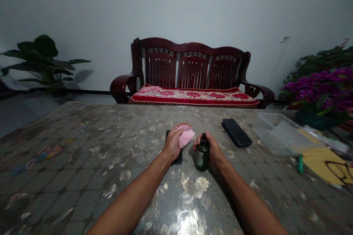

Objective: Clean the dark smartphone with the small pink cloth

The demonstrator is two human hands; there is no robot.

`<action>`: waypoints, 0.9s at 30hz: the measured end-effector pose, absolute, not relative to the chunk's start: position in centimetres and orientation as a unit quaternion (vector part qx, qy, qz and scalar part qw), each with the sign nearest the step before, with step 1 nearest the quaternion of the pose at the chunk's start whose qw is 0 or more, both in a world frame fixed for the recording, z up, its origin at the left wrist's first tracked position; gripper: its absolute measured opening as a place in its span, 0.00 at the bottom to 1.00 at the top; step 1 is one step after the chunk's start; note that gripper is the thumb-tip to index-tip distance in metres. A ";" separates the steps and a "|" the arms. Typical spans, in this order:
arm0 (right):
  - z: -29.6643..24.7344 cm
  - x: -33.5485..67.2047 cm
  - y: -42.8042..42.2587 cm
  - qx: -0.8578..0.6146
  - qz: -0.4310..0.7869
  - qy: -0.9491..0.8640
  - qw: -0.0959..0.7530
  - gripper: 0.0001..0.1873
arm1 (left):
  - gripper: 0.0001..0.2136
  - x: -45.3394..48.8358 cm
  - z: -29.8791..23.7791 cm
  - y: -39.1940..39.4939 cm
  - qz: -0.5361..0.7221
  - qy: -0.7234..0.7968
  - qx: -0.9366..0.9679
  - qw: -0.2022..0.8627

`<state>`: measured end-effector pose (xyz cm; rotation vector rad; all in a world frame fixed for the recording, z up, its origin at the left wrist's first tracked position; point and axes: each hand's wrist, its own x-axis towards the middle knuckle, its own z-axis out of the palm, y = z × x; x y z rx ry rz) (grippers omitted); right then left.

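Note:
My left hand (173, 142) is closed on a pink cloth (186, 136), held just above a black phone (178, 159) that lies flat on the table beneath it. My right hand (212, 148) wraps around a small dark green bottle (202, 153) with a dark cap and a pale label. The bottle stands upright on the table (96, 161), a short gap to the right of the cloth.
A second black phone (236, 132) lies to the right of the bottle. Further right sit a clear plastic box (278, 134), a yellow paper (328, 161) and purple flowers (325, 88). A dark wooden bench (190, 69) with a red cushion stands behind the table; a leafy plant (44, 62) at far left.

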<state>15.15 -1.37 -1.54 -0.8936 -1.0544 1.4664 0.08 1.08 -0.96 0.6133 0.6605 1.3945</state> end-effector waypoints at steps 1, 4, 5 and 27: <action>-1.5 15.2 -1.4 -0.382 0.612 -0.449 0.528 0.31 | 0.20 0.1 -1.0 1.1 0.622 0.290 0.272 0.675; -1.4 15.5 -1.4 -0.393 0.587 -0.481 0.519 0.28 | 0.21 0.0 -1.1 1.2 0.627 0.279 0.269 0.676; -1.4 15.6 -1.3 -0.396 0.574 -0.494 0.520 0.28 | 0.21 0.0 -1.1 1.3 0.628 0.275 0.271 0.676; 0.3 15.7 -2.5 -0.463 0.377 -0.617 0.513 0.20 | 0.22 -0.2 -2.1 1.5 0.639 0.287 0.287 0.653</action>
